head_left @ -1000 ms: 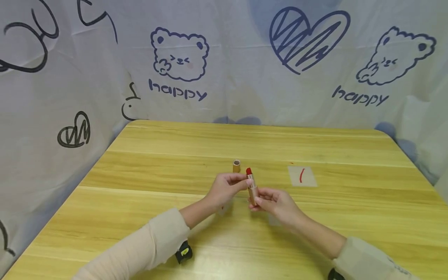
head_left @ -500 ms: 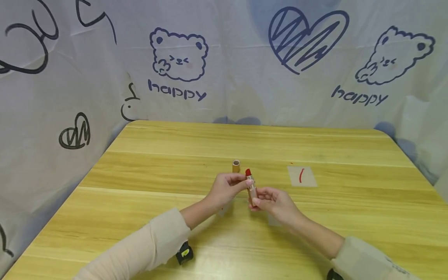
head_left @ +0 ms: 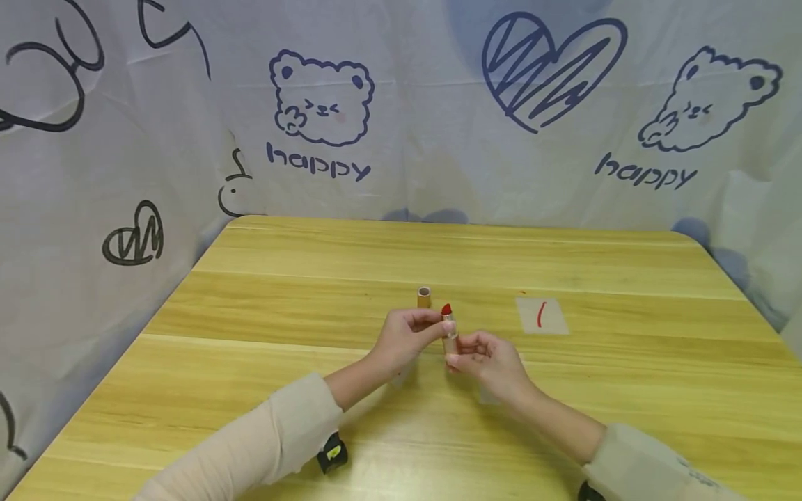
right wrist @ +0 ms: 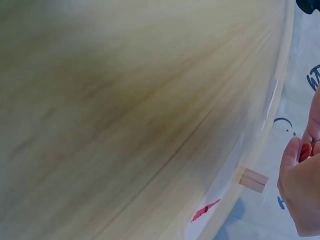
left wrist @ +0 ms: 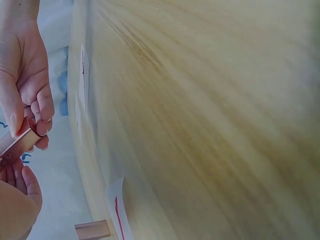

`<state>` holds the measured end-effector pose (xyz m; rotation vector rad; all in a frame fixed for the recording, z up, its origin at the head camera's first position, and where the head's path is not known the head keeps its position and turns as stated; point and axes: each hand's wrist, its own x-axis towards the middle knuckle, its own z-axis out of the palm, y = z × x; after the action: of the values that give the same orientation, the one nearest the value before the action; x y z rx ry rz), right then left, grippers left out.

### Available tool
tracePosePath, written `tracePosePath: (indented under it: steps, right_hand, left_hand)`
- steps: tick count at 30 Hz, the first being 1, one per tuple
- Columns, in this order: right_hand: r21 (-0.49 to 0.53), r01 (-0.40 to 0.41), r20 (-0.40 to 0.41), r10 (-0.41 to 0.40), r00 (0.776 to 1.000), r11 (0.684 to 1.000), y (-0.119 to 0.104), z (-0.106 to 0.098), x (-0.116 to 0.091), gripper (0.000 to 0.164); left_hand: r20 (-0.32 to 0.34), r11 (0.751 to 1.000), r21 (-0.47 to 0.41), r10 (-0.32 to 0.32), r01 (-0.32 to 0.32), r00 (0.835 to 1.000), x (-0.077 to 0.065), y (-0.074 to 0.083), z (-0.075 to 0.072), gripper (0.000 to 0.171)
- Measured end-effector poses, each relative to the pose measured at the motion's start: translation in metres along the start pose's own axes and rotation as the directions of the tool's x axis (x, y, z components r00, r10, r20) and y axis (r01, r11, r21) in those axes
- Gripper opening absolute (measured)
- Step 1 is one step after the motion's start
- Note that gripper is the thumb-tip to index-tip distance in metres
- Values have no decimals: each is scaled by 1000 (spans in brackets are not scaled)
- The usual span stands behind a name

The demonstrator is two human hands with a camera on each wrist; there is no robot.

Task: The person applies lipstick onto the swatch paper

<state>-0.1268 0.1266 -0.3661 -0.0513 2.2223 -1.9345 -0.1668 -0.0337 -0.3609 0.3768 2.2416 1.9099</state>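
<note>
Both hands hold one open lipstick (head_left: 450, 342) above the middle of the table, its red tip pointing up. With thumb and fingers, my left hand (head_left: 401, 339) pinches the upper part just below the red colour. My right hand (head_left: 498, 365) grips the lower, rose-gold base from the right side. Lettering shows on the base of the lipstick (left wrist: 19, 145) in the left wrist view, where fingers cover both ends. The lipstick's cap (head_left: 424, 298) stands upright on the table just behind the left hand, hollow end up.
A pale square sheet (head_left: 557, 316) with a red stroke lies to the right on the wooden table (head_left: 250, 278). Two more pale sheets lie partly hidden under the hands. Behind the table hangs a white cloth (head_left: 432, 153) with drawings.
My right hand has shifted slightly up and left, its fingers turned a little on the base. The lipstick stands more upright and slightly lower at its tip. My left hand stays almost still.
</note>
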Motion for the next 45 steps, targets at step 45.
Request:
tracePosePath:
  steps: [45]
  right_hand:
    - [-39, 78, 363, -58, 930, 996, 17, -23, 9, 45]
  left_hand:
    - [185, 993, 62, 92, -105, 979, 7, -2, -9, 23]
